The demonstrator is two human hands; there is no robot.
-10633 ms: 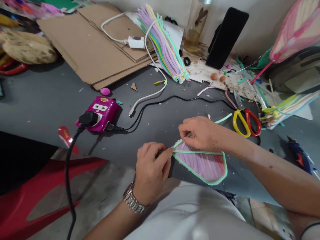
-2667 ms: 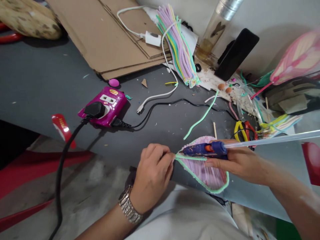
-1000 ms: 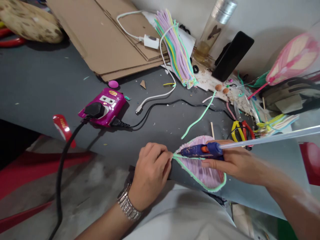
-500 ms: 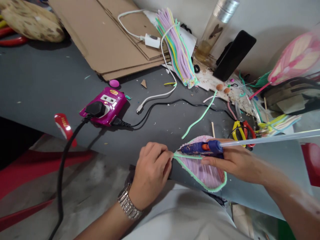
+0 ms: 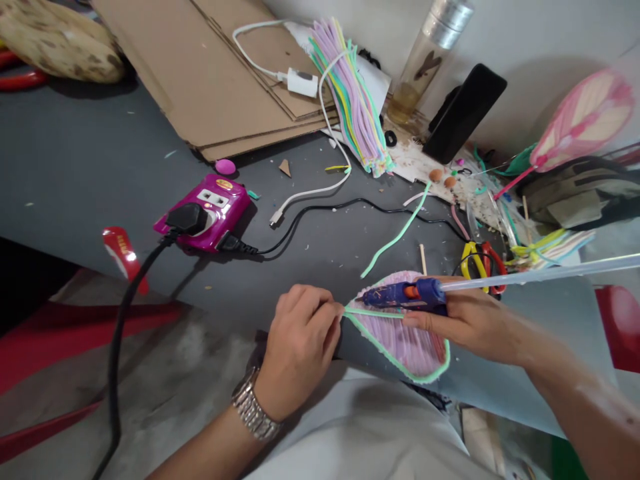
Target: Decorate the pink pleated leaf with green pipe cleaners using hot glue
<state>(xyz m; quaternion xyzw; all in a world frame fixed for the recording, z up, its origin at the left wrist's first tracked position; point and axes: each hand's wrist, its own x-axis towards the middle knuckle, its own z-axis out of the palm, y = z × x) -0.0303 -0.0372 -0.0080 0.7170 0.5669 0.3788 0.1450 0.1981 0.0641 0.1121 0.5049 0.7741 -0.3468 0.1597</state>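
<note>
Blue hot glue gun (image 5: 403, 296): gripped in your right hand (image 5: 473, 327).
Mint pipe-cleaner rim (image 5: 400, 367): pinched at its tip by your left hand (image 5: 299, 347).

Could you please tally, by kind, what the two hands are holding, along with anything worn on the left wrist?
Hot glue gun: 1
Glue stick: 1
Pipe-cleaner leaf shape: 1
Metal wristwatch: 1
Total: 4

Even, soft indoor light, faint shadows, and wide-angle stretching toward the edges.
</note>
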